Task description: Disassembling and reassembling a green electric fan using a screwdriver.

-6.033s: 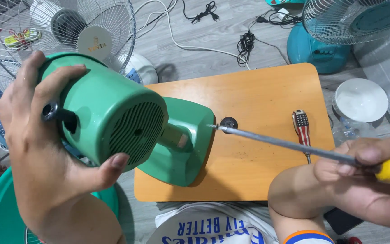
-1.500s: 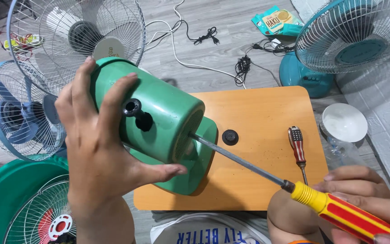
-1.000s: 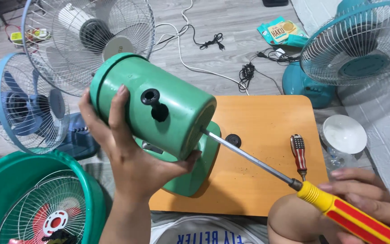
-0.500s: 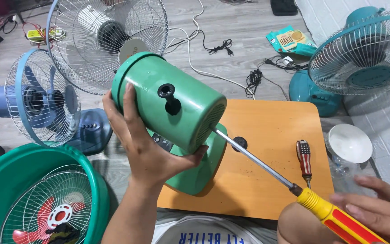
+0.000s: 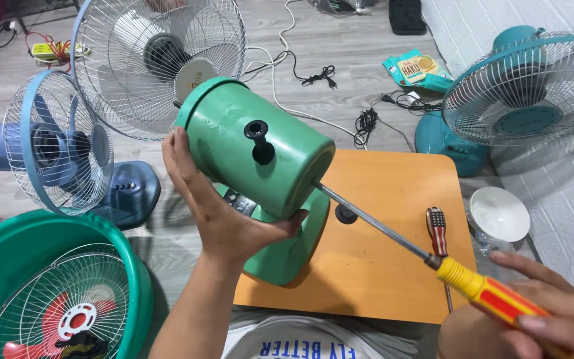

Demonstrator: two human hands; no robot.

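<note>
Hands (image 5: 224,209) grip housing (image 5: 254,149), screwdriver (image 5: 433,260); tip hidden.

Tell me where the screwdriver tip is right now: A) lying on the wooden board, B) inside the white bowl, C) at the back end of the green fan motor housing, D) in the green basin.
C: the right hand aims the screwdriver so its shaft ends at the rear of the green fan motor housing, which the left hand holds up.

Bright, even daylight-type light, no harsh glare. Soft shadow under the green plastic fan motor housing (image 5: 254,156) onto the orange wooden worktop (image 5: 393,266) and grey floor. Pic sharp in centre; wide-angle bend at edges. Right hand (image 5: 553,319) at btm corner slightly blurred, cropped.
</note>
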